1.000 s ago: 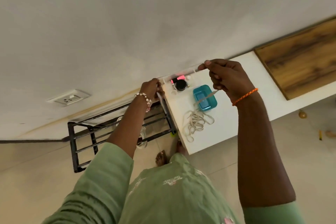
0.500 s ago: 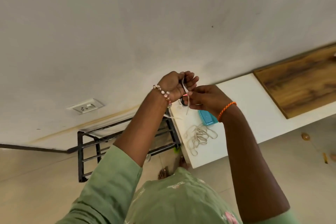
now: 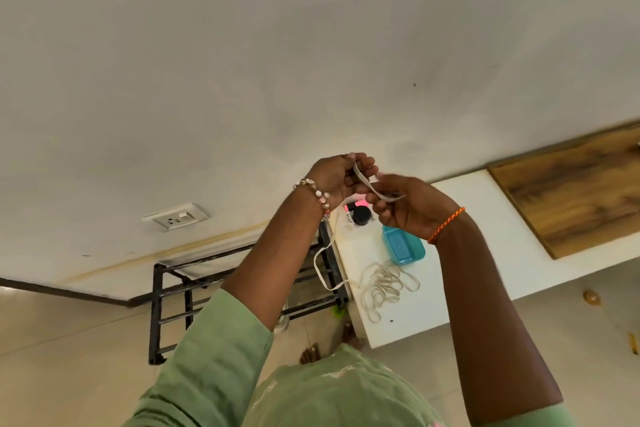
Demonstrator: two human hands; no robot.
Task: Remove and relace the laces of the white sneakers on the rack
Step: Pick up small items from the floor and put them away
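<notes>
We see loose coils of lace (image 3: 386, 286) lying on the white worktop (image 3: 408, 319), likely parked for relacing. Farther up, the left hand (image 3: 334, 178) and right hand (image 3: 407, 206) pinch a raised lace (image 3: 369, 185) between their fingers, apparently straightening it. No sneakers show on the rack (image 3: 173, 308), at left.

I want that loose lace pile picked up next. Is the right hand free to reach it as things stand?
Probably not yet: the right hand is pinching the lace with the left hand. The way down to the lace pile on the white table looks clear.
</notes>
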